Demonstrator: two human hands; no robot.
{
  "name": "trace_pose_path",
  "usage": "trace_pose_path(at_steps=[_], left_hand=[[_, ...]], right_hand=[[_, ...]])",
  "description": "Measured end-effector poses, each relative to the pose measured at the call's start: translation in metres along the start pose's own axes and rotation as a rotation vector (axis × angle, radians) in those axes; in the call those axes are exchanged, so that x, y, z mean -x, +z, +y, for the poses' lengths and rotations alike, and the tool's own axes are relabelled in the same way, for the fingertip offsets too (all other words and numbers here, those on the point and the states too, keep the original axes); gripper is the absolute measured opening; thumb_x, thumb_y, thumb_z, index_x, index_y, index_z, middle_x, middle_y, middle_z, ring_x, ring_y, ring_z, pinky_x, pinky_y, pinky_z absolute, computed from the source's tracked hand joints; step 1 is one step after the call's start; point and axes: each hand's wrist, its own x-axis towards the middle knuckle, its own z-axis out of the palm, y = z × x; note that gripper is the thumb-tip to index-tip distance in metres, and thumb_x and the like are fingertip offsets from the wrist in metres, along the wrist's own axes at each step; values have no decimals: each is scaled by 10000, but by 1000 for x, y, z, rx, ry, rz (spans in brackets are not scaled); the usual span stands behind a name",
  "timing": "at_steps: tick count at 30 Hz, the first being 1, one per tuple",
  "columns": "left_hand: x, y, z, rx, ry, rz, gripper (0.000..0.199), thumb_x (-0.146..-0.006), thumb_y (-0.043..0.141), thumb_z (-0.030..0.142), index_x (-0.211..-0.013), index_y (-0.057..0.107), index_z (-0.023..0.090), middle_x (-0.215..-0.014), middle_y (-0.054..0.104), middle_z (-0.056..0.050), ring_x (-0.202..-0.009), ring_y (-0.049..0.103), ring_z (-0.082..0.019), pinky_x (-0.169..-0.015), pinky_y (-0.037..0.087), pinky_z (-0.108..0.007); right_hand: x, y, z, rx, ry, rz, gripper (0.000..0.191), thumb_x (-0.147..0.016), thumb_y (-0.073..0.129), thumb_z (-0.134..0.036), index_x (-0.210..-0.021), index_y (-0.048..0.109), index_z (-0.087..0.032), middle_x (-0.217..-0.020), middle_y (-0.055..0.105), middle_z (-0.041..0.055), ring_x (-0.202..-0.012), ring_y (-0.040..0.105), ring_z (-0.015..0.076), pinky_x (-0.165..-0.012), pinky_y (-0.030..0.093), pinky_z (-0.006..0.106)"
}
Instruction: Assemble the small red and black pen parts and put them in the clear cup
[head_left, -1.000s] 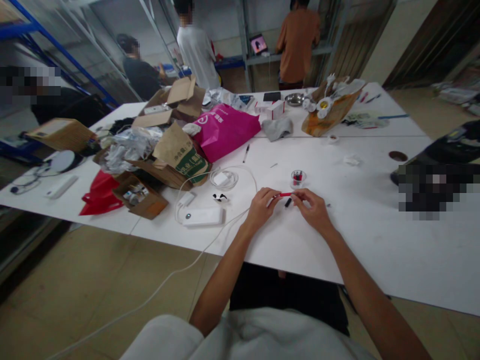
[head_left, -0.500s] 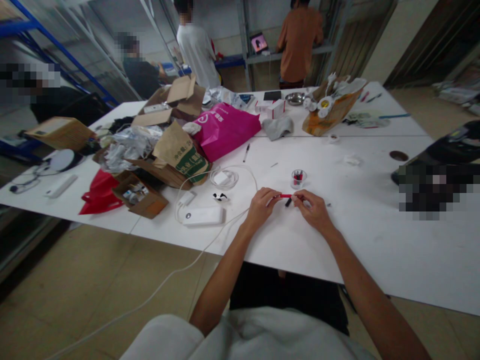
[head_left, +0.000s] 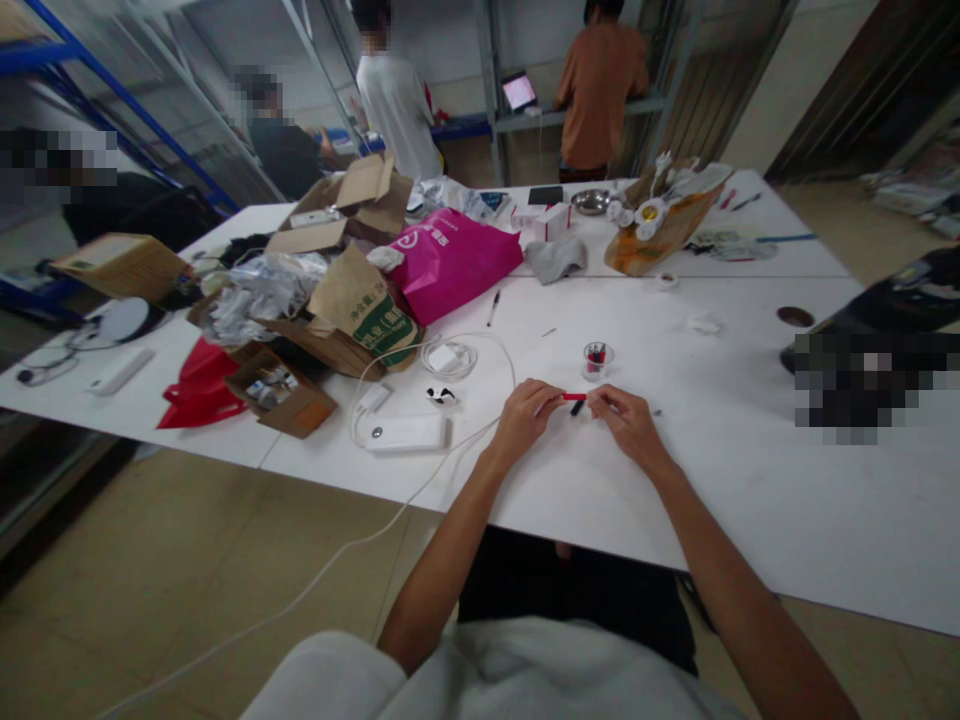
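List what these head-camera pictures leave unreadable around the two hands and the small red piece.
- Head view: the red piece is too small to identify; the fingertips of the left hand and right hand cover both its ends.
- The dark bit below it is too small to name.
- The clear cup holds red and dark items, too small to tell apart.
- A pixelated block hides things at the table's right.

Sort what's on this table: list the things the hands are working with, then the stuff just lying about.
In hand:
left hand and right hand, gripping the ends of a small red piece
short black piece beneath it
clear cup of similar bits just beyond

Lying about:
pink bag
torn cardboard boxes
white power bank and cable
red bag
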Motion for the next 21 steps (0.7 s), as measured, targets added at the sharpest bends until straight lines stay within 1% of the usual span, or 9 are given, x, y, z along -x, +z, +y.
trace_pose_path(at_steps=[3, 6, 8, 10, 12, 15, 18, 20, 21], left_hand=[[0, 1, 1, 23, -11, 3, 225, -1118, 672, 407, -1117, 800, 222, -1053, 819, -105, -977, 747, -235, -912, 629, -427], [-1, 1, 3, 59, -35, 8, 217, -1114, 679, 409, -1129, 797, 227, -1074, 810, -108, -1008, 748, -242, -939, 629, -439], [-2, -2, 7, 92, -56, 6, 231, -1101, 701, 423, -1191, 788, 228, -1109, 798, -114, -1036, 747, -246, -965, 626, -446], [-4, -7, 15, 148, -85, 28, 309, -1073, 741, 455, -1279, 762, 225, -1144, 783, -116, -1047, 746, -243, -976, 624, -445], [-7, -15, 31, 245, -137, 114, 334, -1059, 760, 469, -1274, 746, 213, -1131, 777, -105, -1023, 743, -227, -955, 621, -422], [-17, -35, 75, 472, -211, 316, 250, -1110, 686, 446, -1138, 743, 203, -1046, 760, -84, -999, 739, -208, -950, 619, -395], [-24, -70, 138, 832, -131, 484, 313, -1146, 575, 522, -1068, 686, 240, -1006, 712, -51, -972, 766, -232, -961, 657, -464], [-17, -104, 184, 992, -149, 481, 409, -1128, 485, 665, -1066, 661, 300, -1011, 688, -41, -956, 768, -252, -952, 678, -504], [-8, -123, 207, 1028, -161, 428, 430, -1104, 457, 723, -1103, 657, 343, -1034, 685, -42, -971, 767, -269, -947, 687, -524]], right_hand=[[0, 2, 3, 6, -17, 21, 456, -1059, 651, -626, -829, 687, -233, -758, 658, 22, -739, 620, 204, -693, 505, 326], [-1, 6, 5, -8, -56, 83, 413, -1051, 672, -622, -899, 712, -240, -796, 687, 25, -765, 656, 214, -762, 551, 355], [-2, 7, 4, -23, -71, 115, 390, -1053, 674, -612, -938, 714, -242, -826, 697, 27, -783, 675, 215, -794, 573, 369], [-4, 3, -1, -23, -86, 136, 367, -1061, 671, -595, -970, 713, -242, -870, 710, 35, -809, 697, 218, -809, 597, 377], [-10, -9, -11, 22, -134, 171, 321, -1068, 676, -556, -1010, 720, -244, -934, 728, 50, -851, 720, 226, -828, 616, 387], [-25, -37, -33, 215, -260, 216, 232, -1073, 676, -471, -1047, 733, -247, -999, 747, 71, -884, 722, 235, -832, 610, 396], [-50, -66, -51, 461, -344, 172, 181, -1036, 691, -417, -986, 731, -249, -947, 755, 70, -808, 692, 230, -770, 576, 388], [-69, -79, -57, 584, -349, 89, 157, -998, 691, -388, -954, 729, -242, -924, 762, 71, -781, 683, 229, -751, 558, 386], [-78, -83, -58, 637, -334, 29, 149, -979, 692, -378, -942, 731, -240, -921, 770, 71, -790, 691, 234, -763, 556, 388]])
